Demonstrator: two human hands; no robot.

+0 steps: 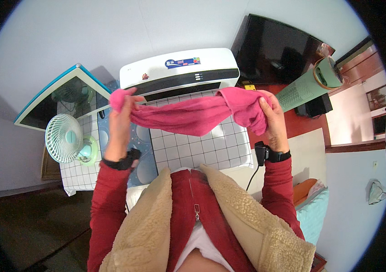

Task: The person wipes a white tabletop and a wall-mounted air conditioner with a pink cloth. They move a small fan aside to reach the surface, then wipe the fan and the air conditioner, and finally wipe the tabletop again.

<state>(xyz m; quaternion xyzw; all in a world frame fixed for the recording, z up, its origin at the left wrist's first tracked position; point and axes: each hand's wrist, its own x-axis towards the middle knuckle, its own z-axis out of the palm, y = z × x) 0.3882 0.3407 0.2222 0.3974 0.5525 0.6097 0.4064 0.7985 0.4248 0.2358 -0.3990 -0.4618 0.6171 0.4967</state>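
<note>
A pink cloth [186, 115], perhaps a towel, is stretched sideways in the air between my two hands. My left hand [122, 112] grips its bunched left end, a small wad of which sticks out beyond the fingers. At the other end, my right hand [274, 114] pinches the cloth with the thumb on top, and a fold hangs loosely there. The middle sags above a table covered with a white checked cloth [193, 146]. Both wrists wear black bands, and a cable runs down from a black device [260, 153] at the right wrist.
A white heater-like appliance [179, 73] stands against the wall behind the pink cloth. To the left are a small green fan [65, 137], a blue-and-white framed screen [67, 91] and a blue patterned mat [141, 149]. A television [281, 47] and a tall green cylinder [307, 85] stand at right.
</note>
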